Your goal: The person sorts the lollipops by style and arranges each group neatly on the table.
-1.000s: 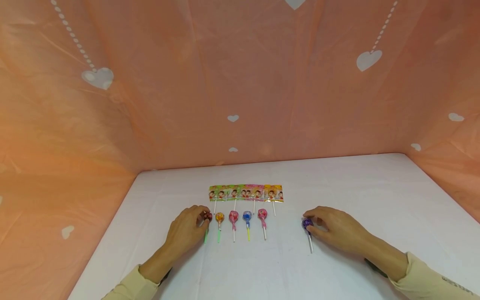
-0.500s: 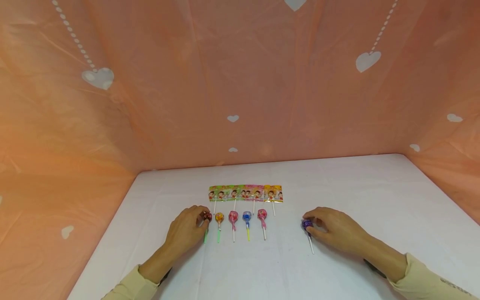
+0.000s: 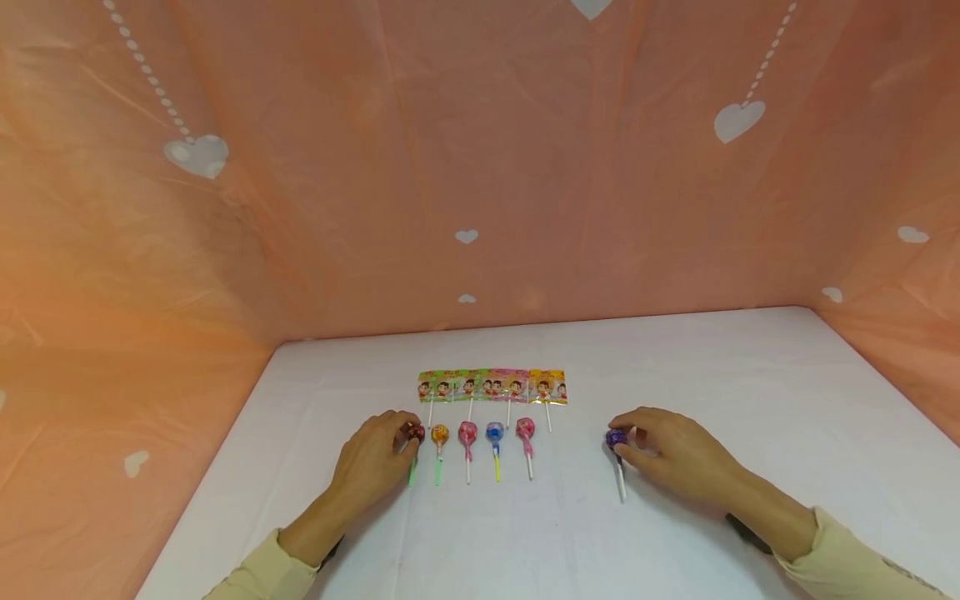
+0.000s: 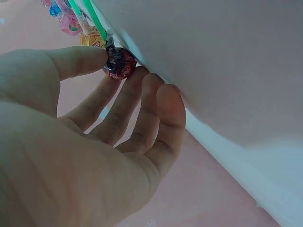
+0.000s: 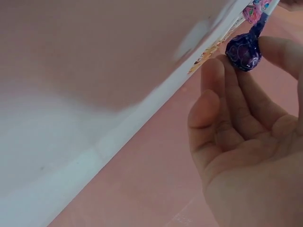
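Observation:
My left hand pinches the head of a dark red lollipop with a green stick, at the left end of a row. Thumb and fingertips lie on either side of its wrapper. Off to the right of the row, my right hand holds a purple lollipop by its head, its white stick pointing toward me. Beside the left hand lie an orange lollipop, a red-pink lollipop, a blue lollipop and a pink lollipop, sticks toward me.
Behind the row, flat-packed lollipops in green packets, a pink packet and an orange packet lie side by side. A white cloth covers the table. An orange curtain with white hearts surrounds it on the back and sides.
My right hand has shifted slightly away from me with the purple lollipop, whose stick now stands straighter. The left hand and the row of lollipops stay where they were.

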The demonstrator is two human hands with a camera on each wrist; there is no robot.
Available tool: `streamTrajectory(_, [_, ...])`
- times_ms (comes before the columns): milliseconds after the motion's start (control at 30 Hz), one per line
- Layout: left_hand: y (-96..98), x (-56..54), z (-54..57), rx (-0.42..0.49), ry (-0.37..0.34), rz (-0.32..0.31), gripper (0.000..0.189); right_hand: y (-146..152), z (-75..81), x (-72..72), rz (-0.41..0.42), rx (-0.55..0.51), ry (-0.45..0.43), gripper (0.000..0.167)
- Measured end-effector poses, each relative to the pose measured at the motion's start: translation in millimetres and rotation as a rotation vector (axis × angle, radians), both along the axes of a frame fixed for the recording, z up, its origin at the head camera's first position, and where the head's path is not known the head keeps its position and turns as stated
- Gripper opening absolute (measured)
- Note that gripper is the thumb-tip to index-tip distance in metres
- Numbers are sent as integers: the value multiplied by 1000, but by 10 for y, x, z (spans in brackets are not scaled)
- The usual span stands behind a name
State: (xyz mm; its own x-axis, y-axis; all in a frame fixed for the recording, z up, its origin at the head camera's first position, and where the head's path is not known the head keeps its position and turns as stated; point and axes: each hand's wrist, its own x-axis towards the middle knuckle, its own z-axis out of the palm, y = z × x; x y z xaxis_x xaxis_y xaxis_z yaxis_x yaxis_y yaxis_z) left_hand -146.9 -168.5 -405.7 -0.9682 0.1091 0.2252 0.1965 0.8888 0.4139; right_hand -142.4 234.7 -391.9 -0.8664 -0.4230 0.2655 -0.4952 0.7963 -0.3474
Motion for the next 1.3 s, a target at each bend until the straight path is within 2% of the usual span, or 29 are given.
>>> streamTrajectory(333, [11,2,24,-3,-7,5,18,-87,-14,-30,-11,11,0,23])
streamTrajectory(700, [1,2,3,-21,2,-8,18,-213,-13,-76,-8,30,-8,24])
streamTrajectory(1067, [-10,-3,21,-21,3,-12,19,-436,-9,-170,5,25,-38,24])
streamTrajectory(1300, [-5,-8,15,-25,2,-10,19,-565,7,-214,12,28,-24,24])
